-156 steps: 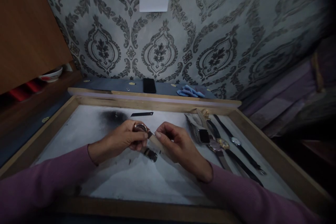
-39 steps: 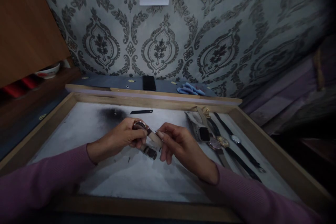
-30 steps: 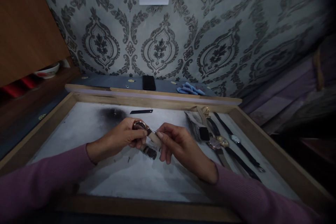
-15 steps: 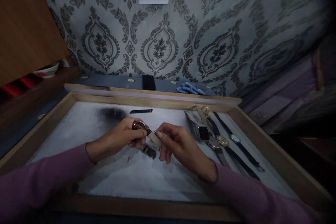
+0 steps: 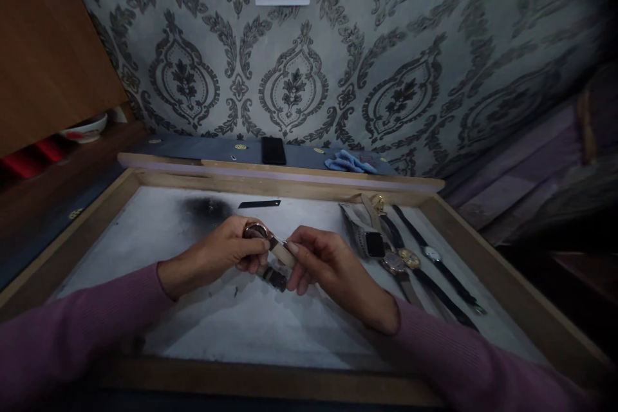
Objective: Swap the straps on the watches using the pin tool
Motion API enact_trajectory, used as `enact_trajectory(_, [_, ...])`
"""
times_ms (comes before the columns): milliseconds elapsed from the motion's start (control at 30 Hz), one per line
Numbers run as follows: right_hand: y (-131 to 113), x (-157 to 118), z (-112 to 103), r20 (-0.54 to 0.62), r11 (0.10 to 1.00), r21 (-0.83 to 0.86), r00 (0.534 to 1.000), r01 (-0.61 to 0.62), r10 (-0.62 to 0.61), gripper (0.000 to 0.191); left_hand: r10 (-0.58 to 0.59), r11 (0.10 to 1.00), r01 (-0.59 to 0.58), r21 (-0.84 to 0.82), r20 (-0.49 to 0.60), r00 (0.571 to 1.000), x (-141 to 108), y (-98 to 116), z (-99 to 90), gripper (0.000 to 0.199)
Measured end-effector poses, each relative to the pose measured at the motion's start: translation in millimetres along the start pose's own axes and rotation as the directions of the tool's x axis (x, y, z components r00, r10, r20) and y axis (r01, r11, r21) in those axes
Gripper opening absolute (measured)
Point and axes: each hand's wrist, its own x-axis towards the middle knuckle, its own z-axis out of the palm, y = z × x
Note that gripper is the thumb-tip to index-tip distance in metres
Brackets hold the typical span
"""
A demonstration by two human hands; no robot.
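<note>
A wristwatch [image 5: 255,230] with a round dark face and brown strap is held over the white tray floor. My left hand [image 5: 224,250] is closed round its case, thumb on the edge of the face. With thumb and fingers my right hand [image 5: 321,262] pinches the strap [image 5: 282,252], whose pale inner side shows. The buckle end of the other strap half [image 5: 274,278] hangs below, between the hands. Just beyond them lies a black blade [image 5: 259,204].
On the tray's right side lie several watches, one a square smartwatch [image 5: 373,244], another with a white dial [image 5: 432,253]. A wooden rim [image 5: 290,187] surrounds the tray. Behind it are a black phone [image 5: 273,150] and a blue cloth [image 5: 348,161]. A bowl [image 5: 85,129] sits at left.
The lower fingers of my right hand have curled in slightly toward the strap. The hanging buckle end has shifted a little. My left hand has barely moved.
</note>
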Motion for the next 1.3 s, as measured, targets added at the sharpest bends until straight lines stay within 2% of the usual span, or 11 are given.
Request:
enact_trajectory(833, [1.8,-1.6,-1.0,0.003,0.998,-0.045,0.999,0.050,-0.050,0.025,0.036,0.993,-0.028,-0.111,0.072,0.997,0.8,-8.6,-2.7,0.022])
enact_trajectory(1300, [-0.5,-5.8,0.6,-0.021,0.989,-0.135,0.998,0.052,-0.055,0.025,0.041,0.991,-0.028,-0.130,0.098,0.994,0.2,-11.6,-1.9,0.029])
